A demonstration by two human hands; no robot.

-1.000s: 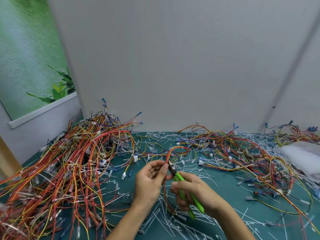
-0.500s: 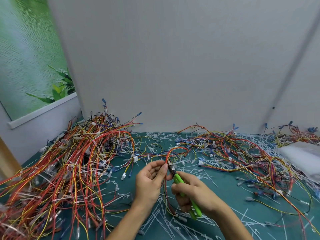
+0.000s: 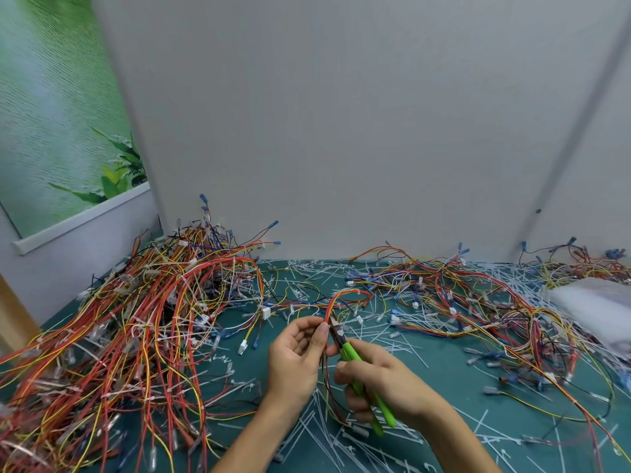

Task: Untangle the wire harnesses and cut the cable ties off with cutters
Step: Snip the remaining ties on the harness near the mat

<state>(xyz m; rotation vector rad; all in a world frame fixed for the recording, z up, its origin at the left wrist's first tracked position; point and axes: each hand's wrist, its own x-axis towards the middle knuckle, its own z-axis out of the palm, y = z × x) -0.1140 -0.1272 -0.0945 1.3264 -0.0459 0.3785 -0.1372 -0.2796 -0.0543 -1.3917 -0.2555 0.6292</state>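
Note:
My left hand (image 3: 297, 358) pinches a thin wire harness (image 3: 345, 295) of red, orange and yellow wires between thumb and fingers, near the table's front middle. The harness arches up and back, then drops below my hands. My right hand (image 3: 382, 380) grips green-handled cutters (image 3: 353, 356). Their dark jaws touch the harness right beside my left thumb. Whether a cable tie sits in the jaws is too small to tell.
A big tangled heap of wire harnesses (image 3: 136, 329) fills the left side. Another spread of harnesses (image 3: 471, 302) lies at the back right. Cut white cable ties (image 3: 327, 438) litter the green mat (image 3: 512, 425). A white plastic bag (image 3: 594, 308) rests at the right edge. Grey walls stand behind.
Both hands stay nearly in place. My right hand has shifted slightly on the cutter handles, with the jaws still at the harness.

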